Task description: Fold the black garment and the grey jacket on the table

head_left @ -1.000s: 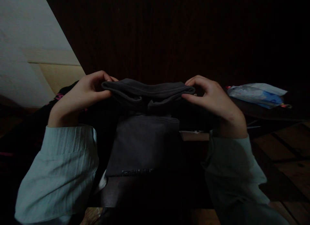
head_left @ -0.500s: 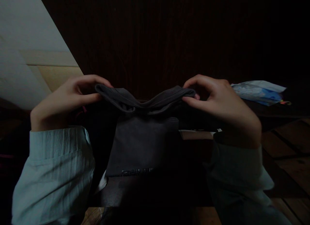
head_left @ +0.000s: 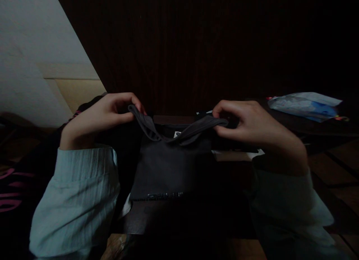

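A dark grey shirt (head_left: 168, 166), folded into a compact shape, lies on a dark wooden surface. Dark printing runs along its near edge, and a small white label (head_left: 177, 134) shows at its neck. My left hand (head_left: 98, 118) pinches the far left end of the raised fabric between thumb and fingers. Opposite it, my right hand (head_left: 252, 120) grips the far right end the same way. Between the two hands the cloth sags in a curve. The shirt's right side fades into shadow.
A clear and blue plastic packet (head_left: 308, 106) lies to the right. Behind the shirt rises a dark wooden panel (head_left: 182, 54). Black cloth with pink print (head_left: 11, 189) spreads at the left, beside a pale wall (head_left: 36, 36). A light flat strip (head_left: 235, 155) sits under my right wrist.
My hands are closer together, with the left moved inward. The held edge has lowered toward the folded shirt, its ends tilting up, and the white label has come into sight.
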Available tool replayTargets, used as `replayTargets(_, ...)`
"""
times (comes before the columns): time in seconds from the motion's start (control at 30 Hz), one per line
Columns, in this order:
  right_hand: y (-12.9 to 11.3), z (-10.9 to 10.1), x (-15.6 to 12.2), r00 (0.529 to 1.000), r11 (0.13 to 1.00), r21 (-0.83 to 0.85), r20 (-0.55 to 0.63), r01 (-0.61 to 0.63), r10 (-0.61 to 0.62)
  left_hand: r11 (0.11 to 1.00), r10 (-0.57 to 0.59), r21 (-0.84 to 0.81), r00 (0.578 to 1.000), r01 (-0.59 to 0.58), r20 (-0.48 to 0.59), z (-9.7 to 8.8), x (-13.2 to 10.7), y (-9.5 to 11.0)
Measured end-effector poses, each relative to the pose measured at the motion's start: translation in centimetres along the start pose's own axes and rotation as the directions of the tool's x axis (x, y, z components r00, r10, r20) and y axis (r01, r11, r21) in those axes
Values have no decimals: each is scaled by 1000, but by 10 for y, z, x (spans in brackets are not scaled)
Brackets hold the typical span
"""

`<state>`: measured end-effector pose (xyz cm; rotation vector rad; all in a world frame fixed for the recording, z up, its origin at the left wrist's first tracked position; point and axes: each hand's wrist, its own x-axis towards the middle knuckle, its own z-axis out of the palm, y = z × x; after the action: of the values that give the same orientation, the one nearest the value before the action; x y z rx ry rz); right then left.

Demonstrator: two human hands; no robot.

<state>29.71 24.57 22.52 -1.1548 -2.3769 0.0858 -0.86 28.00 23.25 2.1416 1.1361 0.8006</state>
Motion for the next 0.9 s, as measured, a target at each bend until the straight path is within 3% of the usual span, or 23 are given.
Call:
replayTargets(0.17,-2,26,-21,977,997,-12,-199,79,-80,991,-8,136,998,-1,62,4,-12,-8)
replayTargets(0.3,4,55,-61,957,987,44,-256,153,-137,988,-51,149,994,36,101,20,-51,-22)
replayTargets(0.4,8,79,-94,963,988,10,-227,152,-146,985,-29,175,997,15,77,47,-89,-33)
replayTargets(0.5,9,96,-118,987,989,-81,-90,127,-134,965,-21,262,997,2,71,78,-120,-43)
replayTargets(0.6,7,99,-128,981,969,-152,41,196,-191,938,-45,346,998,24,53,100,-135,-47)
replayTargets(0.8,2,84,-135,983,975,-158,-63,158,-170,947,94,315,991,-61,-91,102,-140,-37)
replayTargets(0.9,-2,90,-143,980,970,-140,14,201,-201,942,100,315,993,-115,65,103,-144,-39)
